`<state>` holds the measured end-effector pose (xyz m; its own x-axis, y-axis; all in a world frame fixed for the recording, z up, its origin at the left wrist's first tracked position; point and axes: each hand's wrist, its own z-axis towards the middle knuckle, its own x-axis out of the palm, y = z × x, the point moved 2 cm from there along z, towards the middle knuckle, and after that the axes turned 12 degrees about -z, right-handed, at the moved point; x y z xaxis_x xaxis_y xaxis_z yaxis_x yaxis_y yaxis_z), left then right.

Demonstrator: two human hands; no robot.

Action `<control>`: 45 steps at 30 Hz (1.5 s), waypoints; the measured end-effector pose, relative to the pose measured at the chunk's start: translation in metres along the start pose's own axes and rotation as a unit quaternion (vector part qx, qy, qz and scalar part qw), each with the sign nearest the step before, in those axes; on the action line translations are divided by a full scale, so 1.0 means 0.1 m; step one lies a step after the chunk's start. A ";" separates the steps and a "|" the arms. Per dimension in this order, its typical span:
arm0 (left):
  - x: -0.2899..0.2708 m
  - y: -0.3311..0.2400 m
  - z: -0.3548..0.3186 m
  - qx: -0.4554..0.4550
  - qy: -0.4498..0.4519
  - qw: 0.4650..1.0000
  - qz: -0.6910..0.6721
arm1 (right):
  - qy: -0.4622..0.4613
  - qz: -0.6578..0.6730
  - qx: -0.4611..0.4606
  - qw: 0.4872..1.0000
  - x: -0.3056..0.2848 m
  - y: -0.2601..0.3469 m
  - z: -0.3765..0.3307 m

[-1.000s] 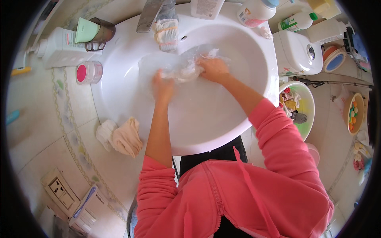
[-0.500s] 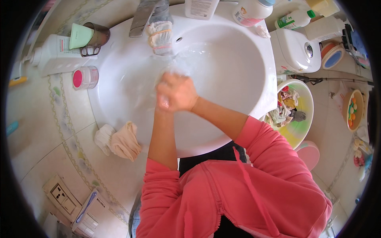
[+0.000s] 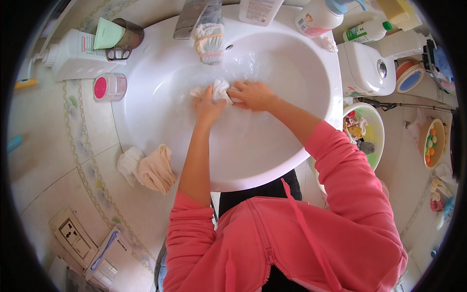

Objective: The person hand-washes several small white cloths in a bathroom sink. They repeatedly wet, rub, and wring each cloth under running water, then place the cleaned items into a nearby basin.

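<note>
Both my hands are in the white washbasin [image 3: 272,160], below the tap [image 3: 192,19], whose spout is wrapped in cloth held by bands. A wet white cloth [image 3: 220,91] is bunched between them. My left hand [image 3: 210,108] grips the cloth's left part, thumb over it. Curled on its right end is my right hand [image 3: 253,95], knuckles up. Water splashes around the cloth in the basin's far half. Some of the fingertips are hidden in the cloth and water.
A folded beige cloth [image 3: 156,168] and a white cloth [image 3: 130,165] lie left of the basin. A pink-lidded jar [image 3: 110,87], a brown cup [image 3: 127,38] and a white bottle [image 3: 80,56] stand farther left. At right, a basin of clothes [image 3: 373,134] sits below a white bin [image 3: 365,68].
My hands were clasped together under the tap; now they are apart, with the white cloth showing between them. My right hand has moved to the right.
</note>
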<state>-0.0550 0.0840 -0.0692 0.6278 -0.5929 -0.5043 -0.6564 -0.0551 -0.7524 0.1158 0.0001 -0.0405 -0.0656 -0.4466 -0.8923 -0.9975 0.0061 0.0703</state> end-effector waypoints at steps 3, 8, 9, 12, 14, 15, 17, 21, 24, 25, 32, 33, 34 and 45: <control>-0.07 -0.15 0.03 -0.129 0.012 0.976 -0.177 | -0.011 0.160 0.090 0.983 0.20 -0.14 0.13; -0.12 -0.72 -0.13 -0.307 0.122 0.773 -0.541 | -0.134 0.589 0.092 0.792 0.10 0.28 0.22; -0.13 -0.60 -0.05 -0.295 0.136 0.739 -0.590 | -0.179 0.557 0.063 0.809 -0.15 0.41 0.11; -0.13 -0.50 -0.16 -0.102 0.145 0.772 -0.611 | -0.320 0.405 -0.013 0.857 -0.69 0.87 -0.25; -0.01 -0.52 -0.26 -0.012 0.129 0.758 -0.640 | -0.392 0.285 -0.027 0.874 -0.74 0.98 -0.31; 0.06 -0.56 -0.32 -0.015 0.110 0.721 -0.684 | -0.418 0.234 -0.023 0.878 -0.76 1.01 -0.31; 0.10 -0.57 -0.36 -0.040 0.082 0.677 -0.730 | -0.456 0.206 -0.005 0.866 -0.78 0.98 -0.27; 0.11 -0.35 -0.20 -0.195 0.126 0.745 -0.625 | -0.470 0.252 0.092 0.841 -0.60 0.46 0.00; -0.02 -0.71 -0.33 -0.181 0.100 0.779 -0.592 | -0.433 0.178 0.120 0.875 -0.23 -0.02 0.09; -0.06 -0.72 -0.36 -0.161 0.108 0.803 -0.564 | -0.408 0.151 0.113 0.893 -0.11 -0.15 0.09; -0.05 -0.29 -0.25 -0.058 -0.025 0.979 -0.194 | -0.194 0.006 0.051 0.980 0.18 -0.07 -0.02; -0.05 -0.22 -0.23 -0.042 -0.032 0.983 -0.177 | -0.121 -0.003 -0.047 0.991 0.13 -0.02 -0.05; -0.06 -0.11 -0.18 -0.025 -0.040 0.986 -0.160 | -0.088 0.017 -0.060 0.994 0.06 -0.08 -0.02; -0.06 -0.44 -0.12 -0.155 0.158 0.711 -0.667 | -0.403 0.339 -0.091 0.845 -0.76 0.93 -0.38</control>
<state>-0.0352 0.0803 -0.0275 0.6855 0.0046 0.7281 0.3431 -0.8840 -0.3174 0.0286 0.0004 0.0511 -0.6902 0.3591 -0.6282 -0.7077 -0.1535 0.6897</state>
